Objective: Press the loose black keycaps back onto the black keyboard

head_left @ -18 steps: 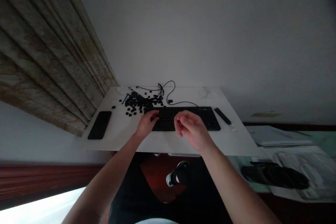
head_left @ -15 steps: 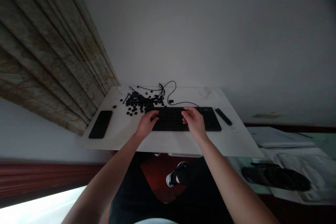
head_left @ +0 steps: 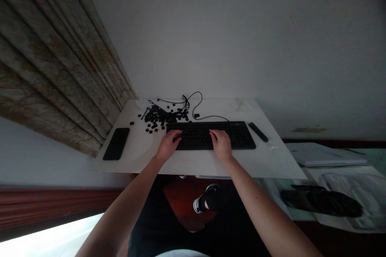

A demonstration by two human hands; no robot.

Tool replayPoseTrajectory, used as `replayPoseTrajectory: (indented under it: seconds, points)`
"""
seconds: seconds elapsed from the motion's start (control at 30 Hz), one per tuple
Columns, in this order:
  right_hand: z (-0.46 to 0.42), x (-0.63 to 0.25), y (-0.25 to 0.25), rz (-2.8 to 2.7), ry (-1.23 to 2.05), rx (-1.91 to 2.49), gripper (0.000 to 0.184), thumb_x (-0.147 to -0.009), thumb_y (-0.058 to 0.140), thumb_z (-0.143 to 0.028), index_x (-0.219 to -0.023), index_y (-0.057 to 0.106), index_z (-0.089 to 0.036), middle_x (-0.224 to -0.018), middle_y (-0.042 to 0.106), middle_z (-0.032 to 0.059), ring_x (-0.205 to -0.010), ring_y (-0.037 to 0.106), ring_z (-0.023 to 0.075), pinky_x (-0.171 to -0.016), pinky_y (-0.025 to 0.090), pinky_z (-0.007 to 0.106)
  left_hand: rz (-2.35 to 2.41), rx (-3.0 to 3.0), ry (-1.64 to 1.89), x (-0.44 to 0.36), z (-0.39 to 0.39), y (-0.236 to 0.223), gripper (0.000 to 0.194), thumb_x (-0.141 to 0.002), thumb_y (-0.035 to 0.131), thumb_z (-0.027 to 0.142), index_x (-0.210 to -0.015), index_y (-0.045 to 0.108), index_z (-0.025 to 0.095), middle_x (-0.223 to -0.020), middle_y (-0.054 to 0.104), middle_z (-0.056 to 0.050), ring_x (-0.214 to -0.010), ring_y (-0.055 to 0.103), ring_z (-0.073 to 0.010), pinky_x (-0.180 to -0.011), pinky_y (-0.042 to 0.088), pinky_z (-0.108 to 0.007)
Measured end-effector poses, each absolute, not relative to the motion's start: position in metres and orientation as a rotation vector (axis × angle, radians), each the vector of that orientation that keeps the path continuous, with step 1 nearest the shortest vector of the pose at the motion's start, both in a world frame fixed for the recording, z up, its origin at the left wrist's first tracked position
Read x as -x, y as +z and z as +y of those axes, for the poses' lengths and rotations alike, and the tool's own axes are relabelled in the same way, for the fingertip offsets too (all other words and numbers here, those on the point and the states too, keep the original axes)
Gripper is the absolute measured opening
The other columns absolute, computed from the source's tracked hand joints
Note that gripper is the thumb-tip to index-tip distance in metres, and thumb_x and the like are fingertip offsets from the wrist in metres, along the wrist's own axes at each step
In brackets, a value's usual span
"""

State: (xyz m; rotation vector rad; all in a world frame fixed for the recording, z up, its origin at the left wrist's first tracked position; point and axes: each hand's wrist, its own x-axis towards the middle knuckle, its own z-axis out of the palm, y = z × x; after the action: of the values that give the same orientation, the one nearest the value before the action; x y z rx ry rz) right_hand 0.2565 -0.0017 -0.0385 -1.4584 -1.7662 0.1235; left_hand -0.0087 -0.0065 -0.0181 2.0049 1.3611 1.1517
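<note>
A black keyboard (head_left: pixel 196 143) lies on the white table in front of me, its cable running off the back. My left hand (head_left: pixel 169 144) rests over the keyboard's left part, thumb and index finger apart, with nothing visible between them. Over the middle keys, my right hand (head_left: pixel 221 143) has its thumb and fingertips drawn together in a pinch at the keys. Whatever those fingertips hold, if anything, is too small to make out. Behind and left of the keyboard lies a scattered pile of loose black keycaps (head_left: pixel 163 117).
A blue tool (head_left: pixel 145 113) lies at the pile's left side. A black phone (head_left: pixel 116 143) is on the table's left, and a black-handled brush-like tool (head_left: pixel 258 131) on its right. The keyboard cable (head_left: pixel 195 106) loops near the wall. A curtain (head_left: pixel 60 56) hangs at left.
My right hand has lowered toward the keys, its fingertips closing together. My left hand stays in nearly the same place on the keyboard. The view has shifted slightly.
</note>
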Motion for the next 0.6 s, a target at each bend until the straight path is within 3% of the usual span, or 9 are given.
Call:
replayPoseTrajectory:
  seconds: [0.17,0.37,0.6]
  points:
    - [0.008,-0.255,-0.032,-1.875,0.197,1.479,0.024,-0.095,0.052,-0.024,-0.102,0.075,-0.018,-0.100,0.075,0.0117,-0.093,0.066,0.0263,-0.089,0.052,0.043,1.333,-2.011,1.156,-0.002,-0.006,-0.020,0.028,-0.087,0.065,0.010,-0.112,0.066,0.022,-0.103,0.070,-0.004,-0.095,0.068,-0.0166,-0.089,0.057,-0.034]
    - [0.009,-0.248,-0.018,-1.869,0.260,1.472,0.027,-0.092,0.057,-0.028,-0.111,0.074,-0.019,-0.118,0.070,0.0134,-0.109,0.063,0.0283,-0.098,0.049,0.046,1.290,-2.008,1.162,-0.019,-0.003,-0.019,0.031,-0.083,0.066,0.005,-0.110,0.066,0.021,-0.104,0.071,-0.003,-0.094,0.069,-0.0168,-0.090,0.058,-0.036]
    - [0.000,-0.220,0.001,-1.721,1.137,1.345,0.030,-0.088,0.062,-0.037,-0.105,0.075,-0.016,-0.089,0.074,0.0077,-0.074,0.067,0.0184,-0.064,0.053,0.029,1.235,-2.067,1.173,-0.029,-0.011,-0.017,0.030,-0.085,0.066,0.007,-0.111,0.066,0.021,-0.105,0.072,-0.004,-0.094,0.070,-0.0176,-0.089,0.060,-0.035]
